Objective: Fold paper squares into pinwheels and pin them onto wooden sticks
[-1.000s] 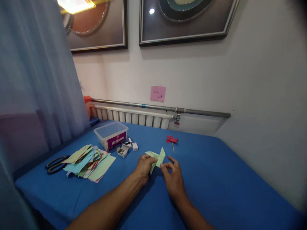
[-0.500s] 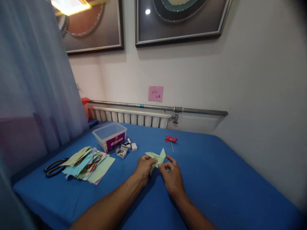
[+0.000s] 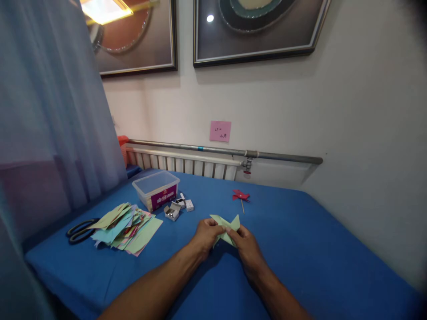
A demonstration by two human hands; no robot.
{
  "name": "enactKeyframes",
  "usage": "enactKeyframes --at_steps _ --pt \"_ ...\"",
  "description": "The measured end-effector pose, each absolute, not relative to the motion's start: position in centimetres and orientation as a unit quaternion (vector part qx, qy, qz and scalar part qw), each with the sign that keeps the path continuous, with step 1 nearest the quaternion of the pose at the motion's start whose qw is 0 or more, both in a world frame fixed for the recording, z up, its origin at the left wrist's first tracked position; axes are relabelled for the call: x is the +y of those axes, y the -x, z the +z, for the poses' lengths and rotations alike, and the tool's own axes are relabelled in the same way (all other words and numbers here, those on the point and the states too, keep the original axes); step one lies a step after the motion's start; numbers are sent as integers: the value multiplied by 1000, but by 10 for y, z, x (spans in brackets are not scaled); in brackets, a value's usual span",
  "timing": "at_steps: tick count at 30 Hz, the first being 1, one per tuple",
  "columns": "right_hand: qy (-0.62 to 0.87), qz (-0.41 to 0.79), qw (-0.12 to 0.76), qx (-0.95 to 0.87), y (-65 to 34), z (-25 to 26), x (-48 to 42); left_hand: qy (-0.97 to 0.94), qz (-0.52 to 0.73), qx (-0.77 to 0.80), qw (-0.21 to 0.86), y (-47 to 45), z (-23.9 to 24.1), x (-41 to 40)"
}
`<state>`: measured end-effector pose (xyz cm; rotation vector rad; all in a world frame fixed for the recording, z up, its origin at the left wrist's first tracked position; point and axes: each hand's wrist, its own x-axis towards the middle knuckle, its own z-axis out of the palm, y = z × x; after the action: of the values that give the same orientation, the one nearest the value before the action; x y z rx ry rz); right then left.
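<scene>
A folded light-green paper piece (image 3: 227, 225) with pointed flaps sits just above the blue table (image 3: 316, 253), held between both hands. My left hand (image 3: 206, 235) pinches its left side with closed fingers. My right hand (image 3: 246, 246) grips its right side, fingers curled onto the paper. A small red paper pinwheel on a stick (image 3: 240, 197) lies on the table farther back, apart from both hands.
A stack of coloured paper sheets (image 3: 128, 226) lies at the left, with black scissors (image 3: 81, 230) beside it. A clear plastic box (image 3: 156, 190) and small open boxes of pins (image 3: 176, 209) stand behind. A curtain (image 3: 50, 111) hangs left; a radiator (image 3: 187, 163) lines the wall.
My right hand has closed in from beside the green paper onto its right side. Both hands and the paper have shifted slightly right and nearer to me.
</scene>
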<state>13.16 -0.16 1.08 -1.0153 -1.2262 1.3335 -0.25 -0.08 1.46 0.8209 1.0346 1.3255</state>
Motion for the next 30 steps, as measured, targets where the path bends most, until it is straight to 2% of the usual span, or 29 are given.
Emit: enactKeyframes --at_steps 12,17,30 --pt "432 599 498 -455 -134 16 -6 -422 537 476 554 6 10 2" --pt "454 573 517 -445 -133 12 -3 -384 538 462 591 6 16 -1" --pt "465 558 517 -452 -134 10 -3 -379 536 492 571 5 20 -1"
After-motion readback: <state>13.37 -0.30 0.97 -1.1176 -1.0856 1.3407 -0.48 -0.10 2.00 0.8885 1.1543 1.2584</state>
